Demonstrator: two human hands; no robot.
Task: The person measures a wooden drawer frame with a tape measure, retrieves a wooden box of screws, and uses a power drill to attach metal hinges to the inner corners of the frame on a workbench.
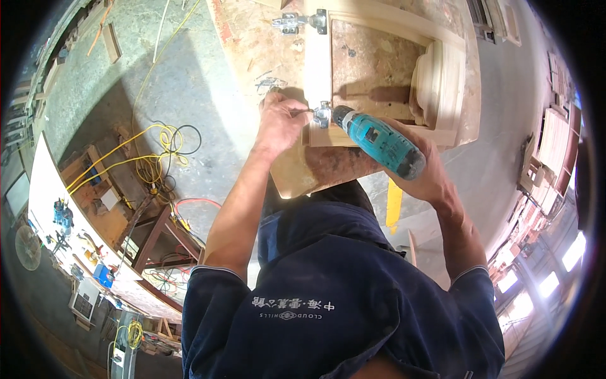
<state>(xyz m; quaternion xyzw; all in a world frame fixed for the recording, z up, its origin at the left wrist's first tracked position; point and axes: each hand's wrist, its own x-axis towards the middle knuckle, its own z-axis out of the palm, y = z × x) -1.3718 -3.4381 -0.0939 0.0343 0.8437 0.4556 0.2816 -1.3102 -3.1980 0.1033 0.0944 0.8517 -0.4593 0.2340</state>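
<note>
- Right hand (pixel 424 172): grip clamped around the handle of a turquoise and black cordless power drill (pixel 379 140), held level, chuck pointing to the person's left.
- Drill tip meets a small silver metal cabinet hinge (pixel 322 114) sitting on the near left edge of a pale unfinished wooden cabinet door (pixel 379 69) with a recessed panel.
- Left hand (pixel 282 123): fingers closed together, pinching at the hinge from its left side; what lies between the fingertips is too small to tell.
- Door lies flat on a worn chipboard table (pixel 252 44), its near corner close to the table edge.
- A second silver hinge (pixel 297 23) is on the same door edge, further from the person.
- A small bundle of bent metal parts (pixel 270 83) lies on the table just beyond the left hand.
- A white rectangular board (pixel 47 189) stands at far left on the floor side.
- Yellow coiled cable (pixel 154 151) and a black cable (pixel 186 136) lie on the grey concrete floor (pixel 189 82), left of the table.
- Stacked wooden frames (pixel 549 158) stand at far right.
</note>
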